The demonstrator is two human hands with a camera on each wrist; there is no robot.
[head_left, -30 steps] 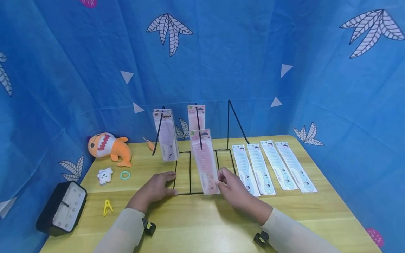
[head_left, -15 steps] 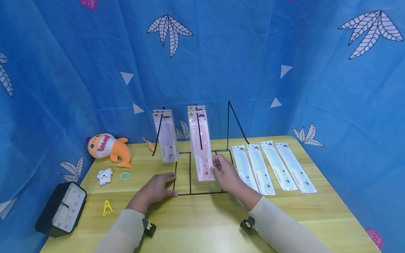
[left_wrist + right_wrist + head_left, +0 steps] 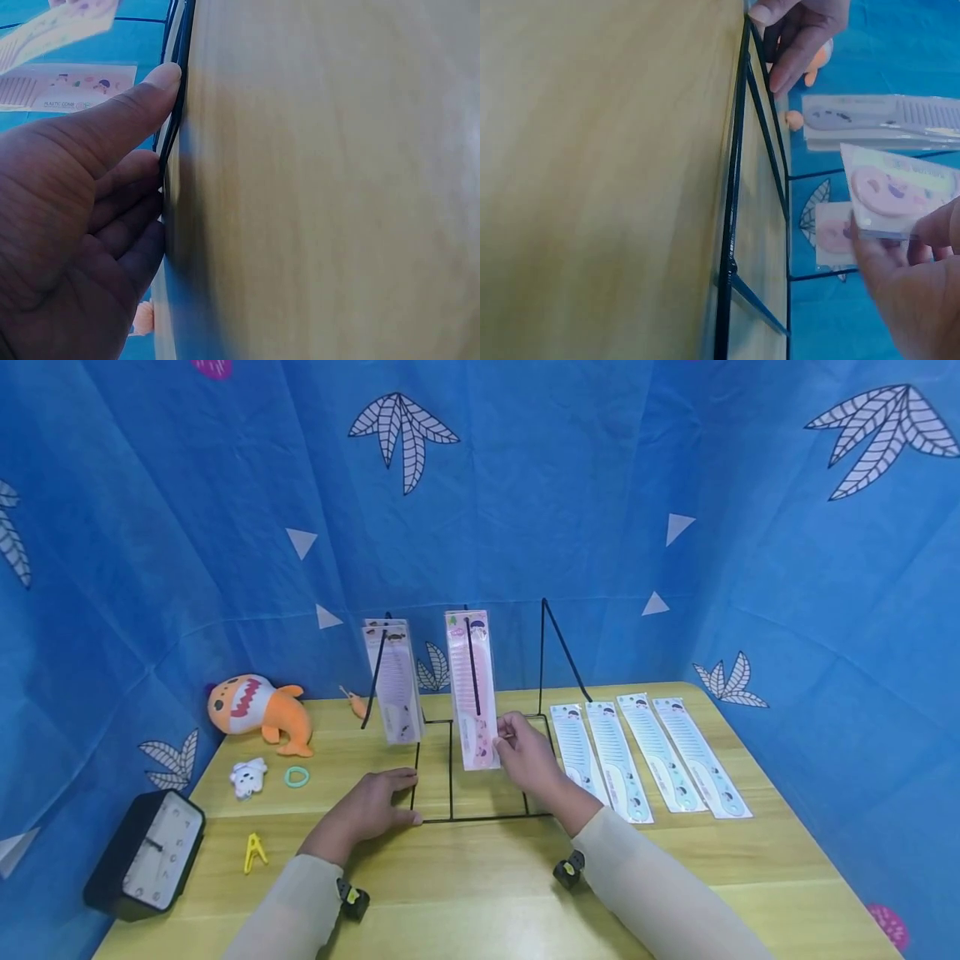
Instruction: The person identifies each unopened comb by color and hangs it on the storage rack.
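Note:
My right hand [image 3: 527, 760] pinches the lower right edge of a pink packaged comb [image 3: 472, 693], which hangs upright on the middle arm of a black wire display rack [image 3: 487, 818]. A pink pack behind it is mostly hidden in the head view; part of that pack [image 3: 832, 236] shows in the right wrist view. The left hand [image 3: 375, 806] holds the rack's front left corner, thumb at the front and fingers along the side bar. From the rack's left arm hang purple packaged combs [image 3: 396, 693], one behind another. Nothing hangs on its right arm [image 3: 566, 647].
Several blue packaged combs [image 3: 618, 768] lie in a row right of the rack. At left are an orange plush shark [image 3: 262, 706], a white bear figure [image 3: 248, 777], a green ring [image 3: 297, 777], a yellow clip [image 3: 255, 853] and a black clock [image 3: 150, 852]. Blue curtains [image 3: 525, 510] surround the table.
My right hand has pushed the pink packaged comb back and up along the middle arm, so it now covers the pack behind. The left hand stays on the rack.

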